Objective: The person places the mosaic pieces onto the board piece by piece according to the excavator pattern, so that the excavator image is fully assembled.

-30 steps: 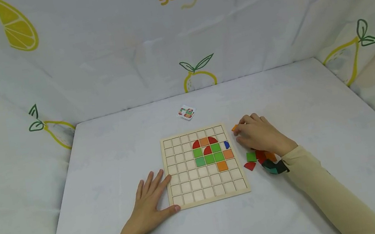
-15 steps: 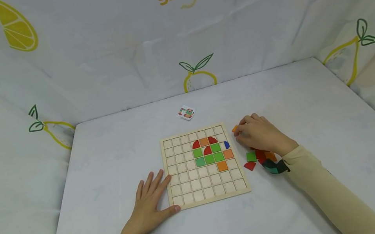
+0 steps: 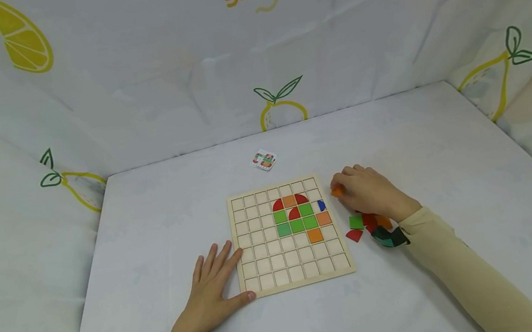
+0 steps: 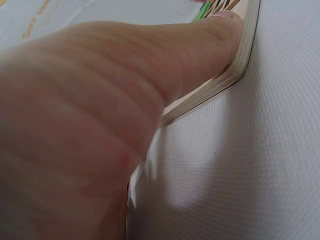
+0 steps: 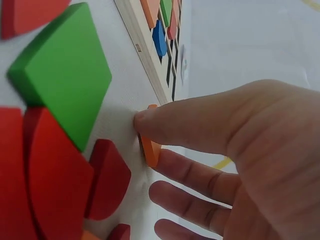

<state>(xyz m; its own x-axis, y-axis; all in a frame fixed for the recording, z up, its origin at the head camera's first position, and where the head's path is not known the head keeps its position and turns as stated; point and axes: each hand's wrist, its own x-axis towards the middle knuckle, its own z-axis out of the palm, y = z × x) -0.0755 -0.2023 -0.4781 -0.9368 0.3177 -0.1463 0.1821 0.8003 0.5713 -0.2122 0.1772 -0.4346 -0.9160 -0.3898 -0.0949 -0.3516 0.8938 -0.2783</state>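
My right hand point(image 3: 370, 191) pinches an orange tile point(image 5: 151, 150) between thumb and fingers, just right of the board; the right wrist view shows it tilted on edge close over the cloth. The wooden grid board point(image 3: 280, 270) carries green, orange and red pieces plus a small blue half-round point(image 3: 322, 206) near its right edge. My left hand point(image 3: 208, 302) lies spread at the board's lower left corner, fingers straight. Its thumb point(image 4: 205, 45) rests on the rim in the left wrist view.
Beside the board lie a green tile point(image 3: 356, 222), a red quarter-round point(image 3: 354, 236) and several more loose pieces, partly hidden by the right wrist. A small pattern card point(image 3: 264, 159) lies behind the board. White lemon-print cloth hangs behind the table.
My right hand has shifted slightly toward me, and the orange tile has come with it, now tilted and showing more of itself. The left hand and board have stayed put.
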